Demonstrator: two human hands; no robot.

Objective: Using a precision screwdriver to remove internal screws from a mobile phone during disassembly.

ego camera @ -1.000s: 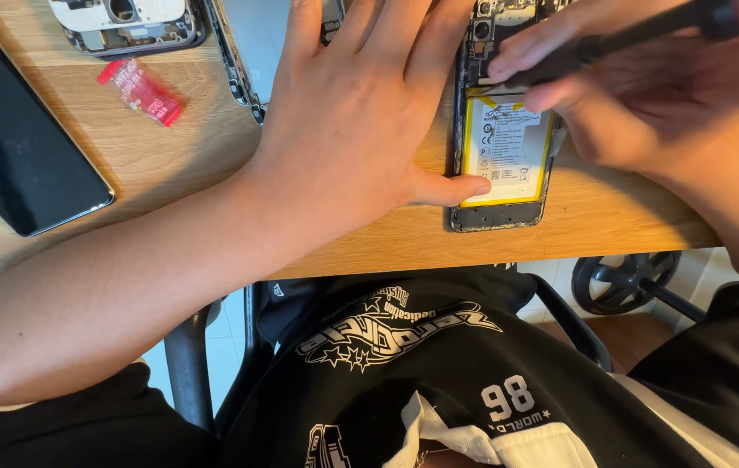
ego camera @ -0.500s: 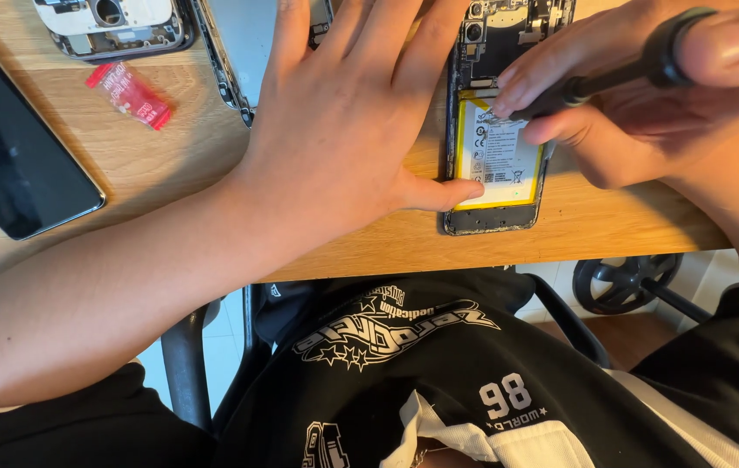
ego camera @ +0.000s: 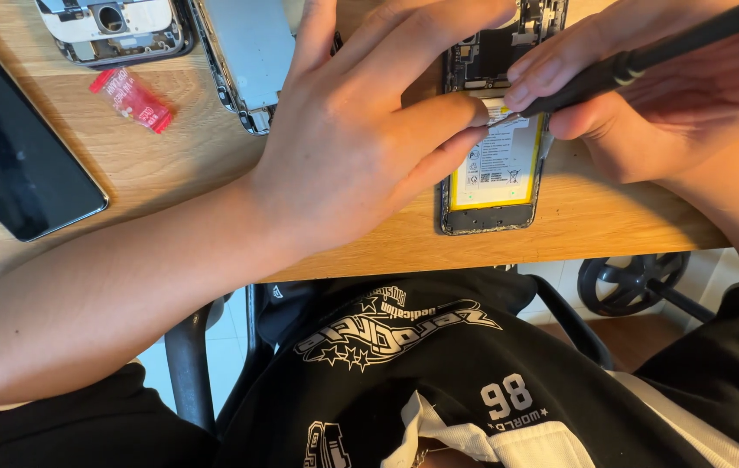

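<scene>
An opened phone (ego camera: 495, 186) lies on the wooden table (ego camera: 170, 173) with its yellow-edged battery (ego camera: 501, 165) showing. My left hand (ego camera: 361, 147) rests flat beside and partly over the phone; thumb and forefinger press at the battery's top edge, holding the phone down. My right hand (ego camera: 647, 104) grips a black screwdriver (ego camera: 647, 56) whose metal tip touches the top of the battery, near my left fingertips.
A dark tablet or screen (ego camera: 14, 156) lies at the left. A small red packet (ego camera: 133, 98), a phone frame with a camera hole (ego camera: 113, 26) and a silver back cover (ego camera: 252, 56) lie behind. A chair wheel (ego camera: 625, 282) shows below the table edge.
The view has shifted, so the table objects sit lower in frame. My left thumb and forefinger have closed in on the battery's top edge. The screwdriver tip now meets that spot.
</scene>
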